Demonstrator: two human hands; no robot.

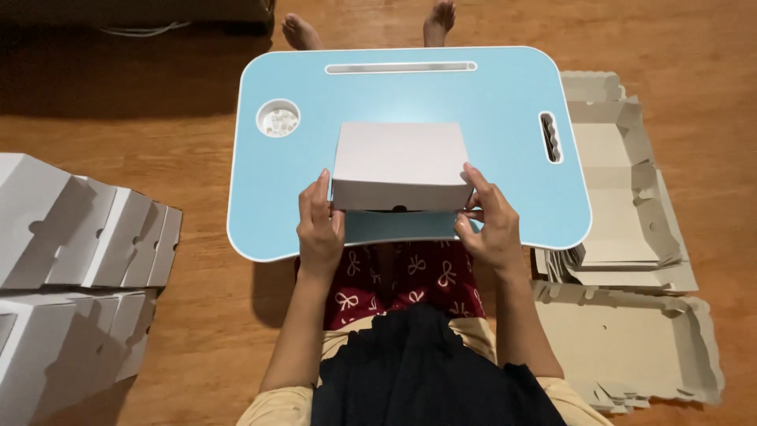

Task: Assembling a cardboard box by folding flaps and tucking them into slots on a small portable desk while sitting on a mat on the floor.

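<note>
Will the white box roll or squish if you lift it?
The white box probably won't roll: its sides look flat. It likely feels light, being folded card like the flat sheets nearby. Both hands, left and right, grip its corners; squeezing might dent it.

One head-worn camera looks steeply down from close above the blue table [505,102], with wooden floor [197,102] around it.

Both your forearms reach forward from your lap, bare and nearly parallel. Your left hand [319,227] stands upright, fingers straight and together, thumb tucked inward. Your right hand [489,221] mirrors it, fingers angled up and inward, thumb curled, both grips pressing toward each other.
</note>
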